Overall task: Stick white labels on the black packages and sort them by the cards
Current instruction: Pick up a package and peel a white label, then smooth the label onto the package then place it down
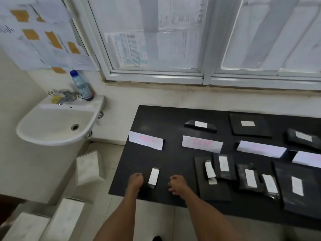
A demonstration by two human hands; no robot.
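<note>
Left grip (136, 180) and right grip (177, 184) are resting near the front edge of the black counter (156, 119), both clenched, grasping nothing. A labelled black package (153, 178) is lying between them. To the right, a cluster of labelled packages (250, 178) is crowding the counter. Beyond, white cards (146, 140) are lying in a row, with more packages (200, 126) sitting behind them. A sink (52, 126) and a bottle (82, 86) are standing far left.
</note>
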